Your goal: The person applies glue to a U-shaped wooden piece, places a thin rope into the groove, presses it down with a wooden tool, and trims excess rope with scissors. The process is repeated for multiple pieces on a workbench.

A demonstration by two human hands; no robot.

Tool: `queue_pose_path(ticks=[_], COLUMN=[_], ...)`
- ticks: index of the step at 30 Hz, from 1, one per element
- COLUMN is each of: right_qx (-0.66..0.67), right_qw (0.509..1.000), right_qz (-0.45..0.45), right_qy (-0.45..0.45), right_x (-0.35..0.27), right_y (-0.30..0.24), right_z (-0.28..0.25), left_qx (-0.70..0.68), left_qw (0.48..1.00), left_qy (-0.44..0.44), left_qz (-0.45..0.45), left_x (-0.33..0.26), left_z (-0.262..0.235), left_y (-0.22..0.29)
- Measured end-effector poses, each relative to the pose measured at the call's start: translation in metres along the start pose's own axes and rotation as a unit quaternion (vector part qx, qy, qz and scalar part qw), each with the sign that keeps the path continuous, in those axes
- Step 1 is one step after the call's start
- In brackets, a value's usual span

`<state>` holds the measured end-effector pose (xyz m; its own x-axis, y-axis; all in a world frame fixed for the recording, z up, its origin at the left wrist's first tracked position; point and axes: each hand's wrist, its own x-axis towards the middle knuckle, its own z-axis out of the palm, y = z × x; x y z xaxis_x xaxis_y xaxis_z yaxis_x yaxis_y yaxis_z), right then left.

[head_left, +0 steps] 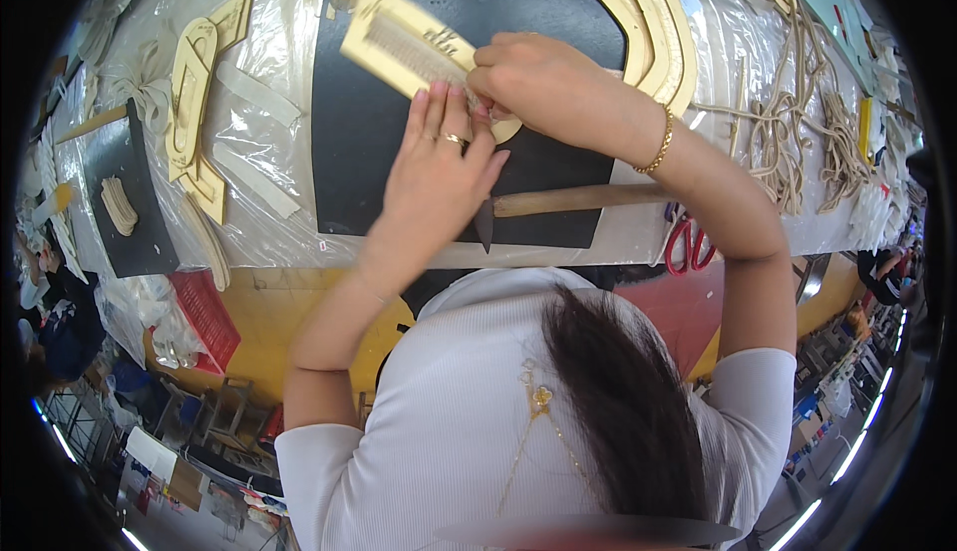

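A long cream pattern board with a slot down its middle and dark markings lies tilted on a black mat. A greyish strip of material shows in the slot. My left hand reaches in from below, fingers stretched out, fingertips resting on the board's lower edge. At the board's right end my right hand is closed in a pinch; its fingers hide what is between them. Just below my hands lies a hammer, its wooden handle pointing right and its dark metal head beside my left wrist.
Red-handled scissors lie at the table's near edge. Large curved cream boards sit at the back right, with bundled beige cords beyond. To the left are more slotted boards, pale strips and a small black mat.
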<state>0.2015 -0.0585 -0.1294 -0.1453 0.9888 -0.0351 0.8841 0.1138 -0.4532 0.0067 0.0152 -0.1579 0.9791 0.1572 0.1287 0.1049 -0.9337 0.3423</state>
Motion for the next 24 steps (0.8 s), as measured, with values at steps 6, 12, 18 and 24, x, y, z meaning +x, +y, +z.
queue_pose_path(ticks=[6,12,18,24], right_qx=[0.044,0.123,0.065,0.060], right_qw=[0.973,0.930,0.950,0.966], right_qz=[0.225,0.324,0.296,0.250], right_qy=[0.042,0.126,0.079,0.024], right_x=[-0.019,-0.030,-0.025,-0.017], right_y=[-0.035,-0.048,-0.040,-0.022], right_z=[0.011,0.024,0.015,0.008], left_qx=[-0.005,-0.090,-0.044,-0.043], left_qw=[0.993,0.992,0.991,0.998], left_qy=[-0.049,0.038,0.070,0.032], left_qz=[0.108,-0.086,-0.101,-0.043], left_x=[0.017,-0.008,-0.009,-0.007], left_z=[-0.032,-0.006,0.003,-0.002], left_y=[-0.029,0.037,0.033,0.014])
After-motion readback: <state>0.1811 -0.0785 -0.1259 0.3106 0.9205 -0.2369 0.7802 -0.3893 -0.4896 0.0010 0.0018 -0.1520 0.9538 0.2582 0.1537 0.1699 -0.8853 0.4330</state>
